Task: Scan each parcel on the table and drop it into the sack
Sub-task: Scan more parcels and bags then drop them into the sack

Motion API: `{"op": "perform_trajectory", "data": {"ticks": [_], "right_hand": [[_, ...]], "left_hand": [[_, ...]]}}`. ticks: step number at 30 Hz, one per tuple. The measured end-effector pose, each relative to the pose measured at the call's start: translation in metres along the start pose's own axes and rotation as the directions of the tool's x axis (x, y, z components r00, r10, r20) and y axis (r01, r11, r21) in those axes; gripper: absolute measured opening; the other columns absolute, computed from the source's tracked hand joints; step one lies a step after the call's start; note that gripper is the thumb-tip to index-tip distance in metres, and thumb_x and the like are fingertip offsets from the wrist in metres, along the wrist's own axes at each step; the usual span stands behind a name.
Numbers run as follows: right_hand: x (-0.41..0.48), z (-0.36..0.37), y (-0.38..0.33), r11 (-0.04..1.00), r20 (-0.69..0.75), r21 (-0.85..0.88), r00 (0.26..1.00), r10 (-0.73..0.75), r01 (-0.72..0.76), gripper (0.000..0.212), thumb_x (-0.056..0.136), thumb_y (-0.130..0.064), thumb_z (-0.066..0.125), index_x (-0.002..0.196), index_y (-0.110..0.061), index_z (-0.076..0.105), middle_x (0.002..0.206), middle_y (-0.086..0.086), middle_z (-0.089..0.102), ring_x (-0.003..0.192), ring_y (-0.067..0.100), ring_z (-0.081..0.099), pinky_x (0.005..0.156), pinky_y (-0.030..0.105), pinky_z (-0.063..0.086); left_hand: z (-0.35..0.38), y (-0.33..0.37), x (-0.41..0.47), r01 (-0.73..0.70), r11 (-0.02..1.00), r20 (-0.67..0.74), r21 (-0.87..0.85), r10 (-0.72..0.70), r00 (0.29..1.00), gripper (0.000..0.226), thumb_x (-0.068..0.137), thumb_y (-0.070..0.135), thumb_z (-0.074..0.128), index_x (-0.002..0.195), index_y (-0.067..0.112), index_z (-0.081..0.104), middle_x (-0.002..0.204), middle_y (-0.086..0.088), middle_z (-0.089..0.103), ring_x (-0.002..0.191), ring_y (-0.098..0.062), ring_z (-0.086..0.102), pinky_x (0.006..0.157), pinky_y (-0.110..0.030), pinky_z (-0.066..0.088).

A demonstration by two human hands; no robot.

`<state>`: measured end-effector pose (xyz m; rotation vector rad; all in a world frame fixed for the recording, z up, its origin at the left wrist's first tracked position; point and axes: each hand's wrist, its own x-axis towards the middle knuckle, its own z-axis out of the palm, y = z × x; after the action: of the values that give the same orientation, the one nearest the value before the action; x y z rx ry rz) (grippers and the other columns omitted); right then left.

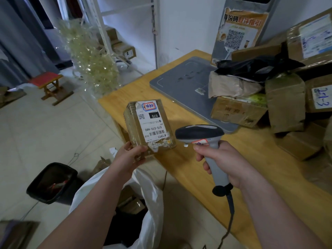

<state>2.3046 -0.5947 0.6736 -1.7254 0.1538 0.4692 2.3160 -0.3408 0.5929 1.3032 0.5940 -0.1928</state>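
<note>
My left hand (128, 158) grips the near end of a small taped cardboard parcel (133, 128), holding it up over the table's left corner with its white shipping label facing me. My right hand (226, 165) is curled round the grey handle of a barcode scanner (199, 133), whose dark head sits just right of the parcel's barcode. Below my left forearm the white sack (152, 202) stands open on the floor, with a few parcels visible inside.
A pile of cardboard parcels (285, 101) and a black bag (255, 66) crowd the right of the wooden table (194, 169), beside a grey pad (181, 83). A black bin (53, 182), a small stool (50, 85) and plastic wrap stand on the floor at left.
</note>
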Motion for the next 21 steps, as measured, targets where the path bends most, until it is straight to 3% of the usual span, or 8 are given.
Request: {"op": "perform_trajectory", "data": {"ticks": [2,6,8,11,15,18,21], "right_hand": [[0.000,0.014,0.002,1.000,0.029,-0.017,0.999,0.026,-0.026,0.016,0.088,-0.023,0.069,0.093,-0.008,0.068,0.073,0.004,0.065,0.055,0.013,0.055,0.050,0.025,0.045],[0.003,0.049,0.009,0.993,0.105,-0.075,0.990,0.097,-0.089,0.016,0.089,-0.021,0.067,0.090,-0.005,0.067,0.074,0.005,0.063,0.056,0.014,0.054,0.050,0.025,0.044],[0.006,0.068,0.015,0.986,0.138,-0.108,0.980,0.140,-0.126,0.015,0.089,-0.021,0.067,0.088,-0.007,0.067,0.074,0.005,0.063,0.056,0.014,0.054,0.050,0.026,0.044],[0.010,0.097,0.026,0.972,0.162,-0.151,0.965,0.206,-0.182,0.016,0.089,-0.022,0.067,0.085,-0.007,0.065,0.073,0.004,0.063,0.053,0.013,0.053,0.048,0.024,0.043],[0.015,0.132,0.037,0.959,0.194,-0.165,0.946,0.259,-0.229,0.016,0.090,-0.020,0.067,0.087,-0.005,0.064,0.071,0.005,0.061,0.049,0.012,0.051,0.044,0.021,0.042],[0.021,0.154,0.048,0.942,0.192,-0.200,0.932,0.306,-0.268,0.020,0.089,-0.023,0.068,0.094,-0.004,0.066,0.072,0.006,0.060,0.051,0.013,0.052,0.047,0.022,0.042],[0.025,0.172,0.061,0.926,0.211,-0.221,0.912,0.352,-0.307,0.018,0.089,-0.024,0.067,0.085,-0.007,0.064,0.070,0.006,0.059,0.052,0.013,0.052,0.049,0.025,0.042]], "left_hand": [[-0.025,0.000,0.000,0.024,1.000,-0.024,0.005,-0.024,0.999,0.052,0.086,0.004,0.063,0.135,0.004,0.047,0.117,-0.015,0.065,0.100,-0.023,0.063,0.078,-0.034,0.054],[-0.084,-0.004,-0.003,0.117,0.992,-0.087,0.043,-0.112,0.990,0.068,0.087,0.011,0.064,0.147,0.018,0.031,0.118,-0.010,0.060,0.111,-0.025,0.056,0.101,-0.049,0.043],[-0.111,-0.007,-0.011,0.154,0.985,-0.102,0.084,-0.145,0.984,0.060,0.088,0.011,0.062,0.142,0.022,0.038,0.119,-0.010,0.060,0.111,-0.026,0.057,0.098,-0.049,0.044],[-0.152,-0.012,-0.027,0.188,0.975,-0.094,0.122,-0.177,0.980,0.034,0.087,0.015,0.059,0.119,0.024,0.059,0.115,-0.014,0.060,0.102,-0.026,0.057,0.098,-0.051,0.043],[-0.193,-0.020,-0.045,0.314,0.914,-0.092,0.257,-0.300,0.949,0.065,0.051,0.036,0.072,0.115,0.028,0.063,0.115,-0.013,0.061,0.103,-0.030,0.059,0.085,-0.044,0.051],[-0.207,-0.037,-0.046,0.435,0.813,-0.136,0.386,-0.416,0.899,0.036,0.065,0.032,0.074,0.098,0.023,0.066,0.104,-0.011,0.063,0.091,-0.027,0.058,0.080,-0.038,0.047],[-0.211,-0.061,-0.035,0.528,0.723,-0.175,0.445,-0.509,0.843,0.028,0.079,0.029,0.070,0.105,0.019,0.065,0.106,-0.010,0.063,0.091,-0.026,0.057,0.072,-0.033,0.047]]}}
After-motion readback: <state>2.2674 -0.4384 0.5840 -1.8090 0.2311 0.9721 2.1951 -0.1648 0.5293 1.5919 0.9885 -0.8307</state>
